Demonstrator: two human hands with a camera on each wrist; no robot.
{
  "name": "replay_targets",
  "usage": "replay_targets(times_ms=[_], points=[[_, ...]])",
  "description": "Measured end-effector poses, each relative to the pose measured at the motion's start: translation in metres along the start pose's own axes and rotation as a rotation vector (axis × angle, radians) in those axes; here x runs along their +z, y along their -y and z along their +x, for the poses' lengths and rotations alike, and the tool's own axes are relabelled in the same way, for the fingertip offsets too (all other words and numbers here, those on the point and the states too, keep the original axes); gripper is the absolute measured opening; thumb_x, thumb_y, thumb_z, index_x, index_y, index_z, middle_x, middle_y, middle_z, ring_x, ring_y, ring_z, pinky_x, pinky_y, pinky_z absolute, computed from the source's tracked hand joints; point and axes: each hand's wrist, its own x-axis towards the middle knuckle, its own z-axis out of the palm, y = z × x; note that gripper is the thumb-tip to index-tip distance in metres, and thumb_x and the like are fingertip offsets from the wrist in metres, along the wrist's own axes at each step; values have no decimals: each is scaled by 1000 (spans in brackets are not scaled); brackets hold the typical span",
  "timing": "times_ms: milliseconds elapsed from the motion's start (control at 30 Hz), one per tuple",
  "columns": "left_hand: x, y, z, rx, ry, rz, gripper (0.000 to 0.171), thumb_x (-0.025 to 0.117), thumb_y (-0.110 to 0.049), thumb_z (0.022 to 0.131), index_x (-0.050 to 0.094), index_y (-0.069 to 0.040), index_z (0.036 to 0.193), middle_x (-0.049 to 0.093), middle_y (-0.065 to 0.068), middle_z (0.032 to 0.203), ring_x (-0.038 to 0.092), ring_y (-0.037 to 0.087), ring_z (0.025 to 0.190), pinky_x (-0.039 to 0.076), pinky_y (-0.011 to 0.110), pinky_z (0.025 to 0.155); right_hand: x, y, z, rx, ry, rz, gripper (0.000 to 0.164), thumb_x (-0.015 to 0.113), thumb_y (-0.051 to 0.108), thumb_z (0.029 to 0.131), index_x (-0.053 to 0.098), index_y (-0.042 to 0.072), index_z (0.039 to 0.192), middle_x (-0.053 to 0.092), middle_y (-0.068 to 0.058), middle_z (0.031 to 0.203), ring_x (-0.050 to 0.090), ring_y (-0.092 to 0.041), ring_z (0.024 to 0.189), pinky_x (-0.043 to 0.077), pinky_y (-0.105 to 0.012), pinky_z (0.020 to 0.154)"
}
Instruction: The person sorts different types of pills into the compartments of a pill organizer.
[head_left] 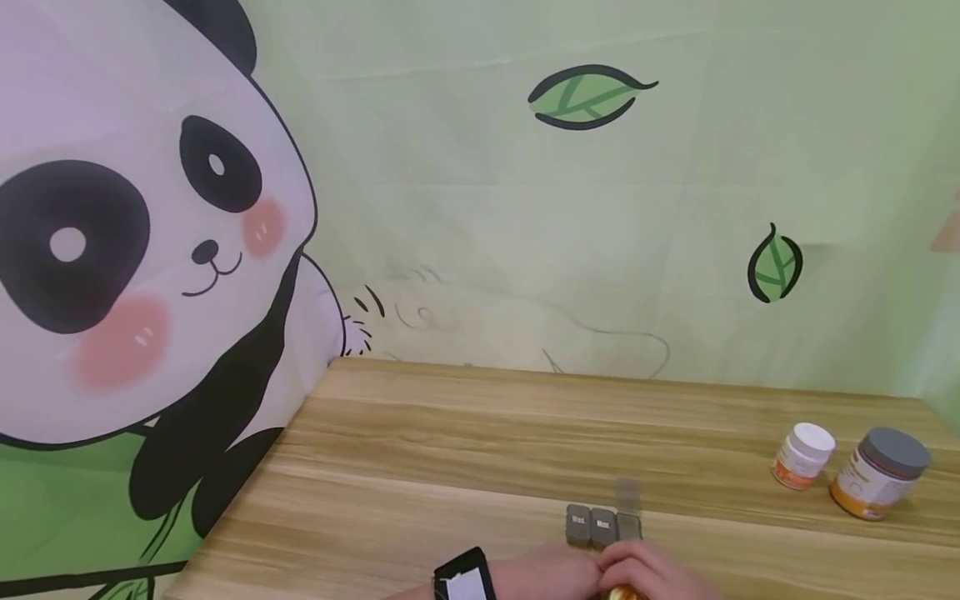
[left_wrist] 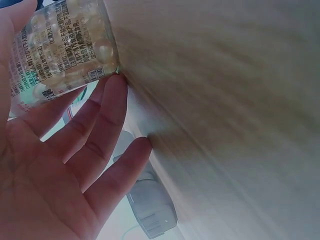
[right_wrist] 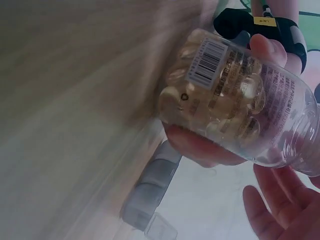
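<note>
Capsule Bottle Held Beside the Pill Organiser

From here I see the left hand (head_left: 562,571) curled round a clear bottle (right_wrist: 220,95) of golden capsules, thumb on one side, fingers on the other, its base close to the wooden table (head_left: 450,442). The right hand (head_left: 645,571) is at the bottle's neck, some fingers apart and slightly bent; whether it grips anything there, I can't tell. Just beyond both hands sits a grey pill organiser (head_left: 602,527) (I can read "Wed." and "Mon." on two lids), with a third, see-through lid (head_left: 628,496) standing up. Well apart, toward the table's right end, a white-capped bottle (head_left: 802,456) and a larger grey-capped jar (head_left: 879,475) stand near each other.
</note>
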Motion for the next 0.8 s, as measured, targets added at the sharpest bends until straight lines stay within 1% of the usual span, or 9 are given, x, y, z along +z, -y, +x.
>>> replay_targets(times_ms=[100,233,300,333,467,567,667,700,800], points=[[0,-1,1,-1,-2,-5,8,63,-15,92,70,-12,89,55,-13,72,44,-7,62,36,7,60,-1,5,2,54,-5,-7,25,72,14,85,61,14,108,57,-4,114,56,-16,99,39,-17,89],[0,-2,2,43,-9,9,4,63,-15,92,67,-13,93,53,-14,73,44,-9,64,36,6,62,-5,3,1,50,6,-26,28,70,20,88,59,8,111,57,-5,112,57,-16,100,39,-17,89],[-1,-2,2,70,-10,24,3,63,-16,93,64,-14,91,51,-14,73,43,-9,64,36,6,62,-7,4,-2,75,11,-53,33,71,24,88,58,7,114,58,-5,111,57,-15,101,40,-17,88],[-1,-3,2,69,-6,24,3,64,-17,93,64,-14,92,51,-14,73,44,-9,65,36,6,61,-8,5,-2,86,6,-66,35,71,25,87,58,7,115,58,-5,111,57,-15,101,41,-17,88],[-2,-5,1,69,8,26,6,63,-20,94,65,-15,93,50,-14,73,45,-8,66,36,7,62,-13,13,-6,185,5,-96,43,77,24,81,59,11,117,60,-1,111,58,-12,100,47,-22,81],[-2,-4,1,70,23,-2,9,63,-21,94,67,-14,100,52,-15,76,46,-9,68,37,7,63,-16,13,-8,170,-17,-97,43,78,24,80,59,10,116,60,-1,111,59,-12,100,45,-18,84],[-3,-4,1,71,32,-31,14,64,-20,94,68,-13,105,53,-15,81,47,-9,71,37,6,65,-19,11,-10,127,-33,-92,41,77,23,80,60,8,114,59,-2,112,59,-14,100,39,-14,89],[-3,-4,1,73,34,-37,15,64,-20,94,68,-13,107,54,-14,83,47,-10,72,37,6,66,-19,11,-11,124,-33,-93,40,78,23,79,60,8,112,59,-2,112,59,-14,100,38,-13,90],[-2,-4,1,74,37,-46,16,64,-20,94,68,-13,108,56,-14,87,47,-11,75,37,5,68,-20,11,-15,150,-8,-73,37,78,19,78,61,11,111,59,-1,112,58,-13,100,42,-15,84]])
